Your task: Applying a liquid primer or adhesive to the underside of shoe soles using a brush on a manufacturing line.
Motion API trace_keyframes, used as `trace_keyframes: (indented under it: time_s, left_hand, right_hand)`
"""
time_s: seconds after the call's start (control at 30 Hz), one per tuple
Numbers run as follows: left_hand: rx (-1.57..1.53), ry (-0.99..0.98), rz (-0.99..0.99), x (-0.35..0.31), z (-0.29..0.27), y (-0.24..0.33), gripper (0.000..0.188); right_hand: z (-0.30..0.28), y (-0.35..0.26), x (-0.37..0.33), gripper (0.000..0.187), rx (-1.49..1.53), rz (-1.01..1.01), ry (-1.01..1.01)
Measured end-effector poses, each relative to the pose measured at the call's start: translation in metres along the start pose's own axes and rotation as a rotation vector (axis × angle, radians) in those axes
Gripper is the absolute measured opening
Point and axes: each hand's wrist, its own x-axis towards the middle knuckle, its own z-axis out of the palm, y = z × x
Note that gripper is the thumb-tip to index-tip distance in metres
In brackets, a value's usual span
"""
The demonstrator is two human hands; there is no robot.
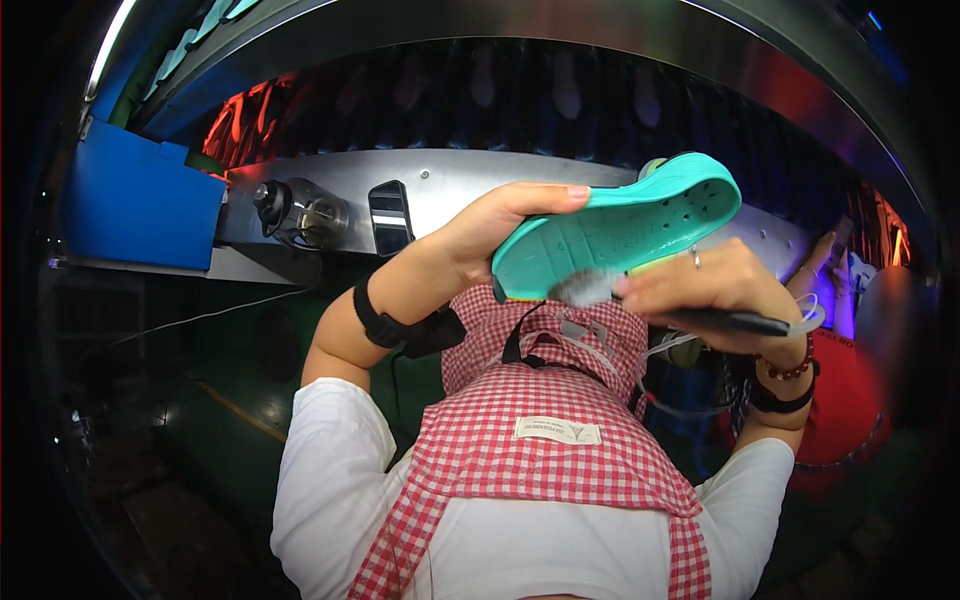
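A teal shoe sole [620,232], with a raised rim and small holes toward its right end, is held up tilted in front of my chest. My left hand [510,212] grips it at the left end, thumb along the upper rim. My right hand [712,282] is closed around a brush with a black handle [735,322]. Its pale bristles [588,288], blurred by motion, are at the sole's lower edge; whether they touch it I cannot tell. A thin clear tube [810,318] is by the handle's end.
On the metal ledge [465,172] beyond my hands are a clear jug with a dark lid [310,215] and a phone [391,217]. A blue panel [145,200] stands far left. Soles hang in a dark, red-lit space behind. A co-worker in red [840,405] is close on the right.
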Motion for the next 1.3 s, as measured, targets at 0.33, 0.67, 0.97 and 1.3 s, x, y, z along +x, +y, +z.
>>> trace_keyframes:
  time_s: [0.33, 0.67, 0.97, 1.3]
  left_hand:
    - [0.194, 0.116, 0.045, -0.012, 0.005, 0.003, 0.043]
    - [-0.329, -0.002, 0.117, 0.015, -0.006, -0.027, 0.047]
    - [-0.356, 0.051, 0.155, 0.043, -0.022, -0.039, 0.045]
    - [-0.466, -0.474, 0.634, 0.093, 0.03, 0.14, 0.053]
  right_hand:
    - [-0.027, -0.003, -0.004, 0.025, -0.248, 0.06, -0.131]
    - [0.015, 0.032, -0.007, 0.019, 0.542, 0.441, 0.382]
    - [0.047, 0.079, -0.015, 0.021, -0.302, 0.209, 1.001]
    - [0.017, 0.05, -0.088, 0.026, 0.761, -0.085, 0.974]
